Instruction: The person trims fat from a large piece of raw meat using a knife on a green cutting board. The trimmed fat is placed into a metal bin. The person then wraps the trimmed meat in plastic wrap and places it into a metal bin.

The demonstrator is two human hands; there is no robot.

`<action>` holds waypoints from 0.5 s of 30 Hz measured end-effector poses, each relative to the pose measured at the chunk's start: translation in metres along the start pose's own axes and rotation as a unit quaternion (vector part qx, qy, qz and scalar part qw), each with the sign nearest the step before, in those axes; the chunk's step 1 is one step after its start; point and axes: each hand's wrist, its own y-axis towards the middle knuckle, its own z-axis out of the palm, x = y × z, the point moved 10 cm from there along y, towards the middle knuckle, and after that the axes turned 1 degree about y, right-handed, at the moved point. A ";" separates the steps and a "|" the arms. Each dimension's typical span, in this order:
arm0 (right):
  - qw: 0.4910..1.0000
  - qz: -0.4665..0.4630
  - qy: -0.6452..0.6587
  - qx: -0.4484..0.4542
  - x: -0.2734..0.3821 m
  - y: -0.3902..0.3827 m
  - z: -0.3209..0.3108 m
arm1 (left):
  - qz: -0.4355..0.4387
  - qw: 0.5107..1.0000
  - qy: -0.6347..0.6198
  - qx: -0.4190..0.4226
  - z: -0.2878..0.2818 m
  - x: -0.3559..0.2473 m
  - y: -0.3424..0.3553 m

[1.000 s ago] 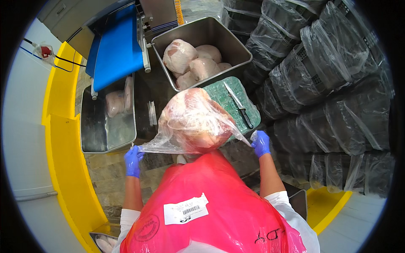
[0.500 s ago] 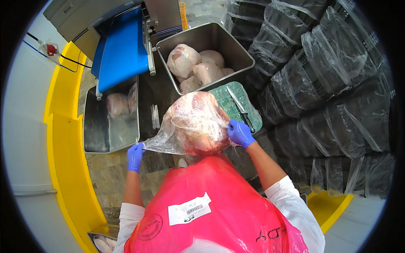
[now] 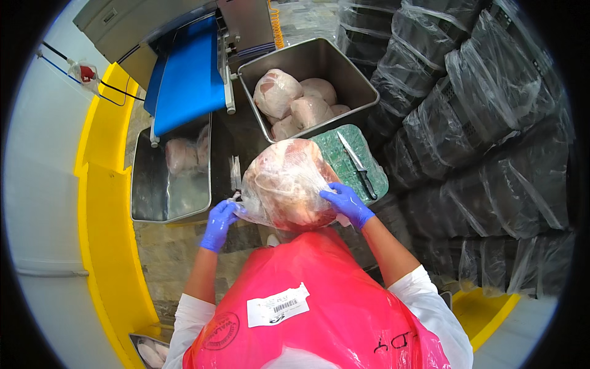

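A large piece of raw meat [image 3: 284, 161], covered in clear plastic wrap [image 3: 261, 203], sits in front of me beside the green cutting board [image 3: 332, 150]. At its lower left my left hand [image 3: 219, 224], in a blue glove, is closed on a bunched end of the wrap. My right hand [image 3: 349, 205], also gloved, has its fingers pinched on the wrap at the meat's right side. A knife [image 3: 356, 163] with a black handle lies on the board, its blade pointing away from me. The underside of the meat is hidden.
Beyond the meat stands a steel bin [image 3: 362, 98] with several wrapped pieces of meat. A second steel bin [image 3: 144, 200] is at left, under the end of a blue conveyor belt [image 3: 190, 80]. Plastic-covered black crates [image 3: 473, 117] line the right; a yellow barrier [image 3: 110, 227] runs along the left.
My left hand has come in toward the meat, and the stretched wrap between them is now short and gathered. My right hand has shifted slightly left and down over the wrap.
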 end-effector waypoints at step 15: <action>0.975 -0.144 -0.139 0.095 0.025 -0.005 0.038 | 0.192 0.944 0.266 -0.038 0.079 -0.049 0.012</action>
